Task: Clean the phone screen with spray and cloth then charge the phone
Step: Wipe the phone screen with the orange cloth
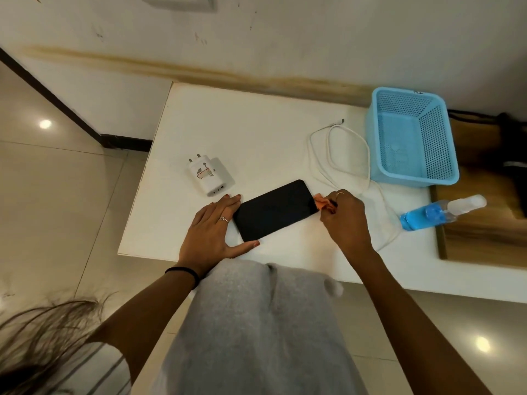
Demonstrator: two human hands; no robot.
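Step in hand: wiping the screen, judging by the cloth at the phone's edge and the spray bottle set aside.
Phone: the black phone (pixel 275 210) lies screen up on the white table (pixel 228 124), near its front edge, set at a slant.
Left hand: the left hand (pixel 212 230) lies flat with straight fingers along the phone's left end and thumb under its lower corner, bracing it and gripping nothing.
Right hand: the right hand (pixel 346 216) pinches a small orange cloth (pixel 322 203) that touches the phone's right end.
Doing it well: keep the left hand as a stop so the phone does not skid; draw the cloth across in full overlapping passes with light, even pressure; use a dry patch of cloth for the last pass.
Spray: the spray bottle (pixel 440 212) with blue liquid lies on its side at the table's right edge.
For charging: the white adapter (pixel 209 175) sits just behind the left hand; the white cable (pixel 339 155) loops beside the blue basket (pixel 412 138).
Risk: the cable runs close under the right wrist and could snag.
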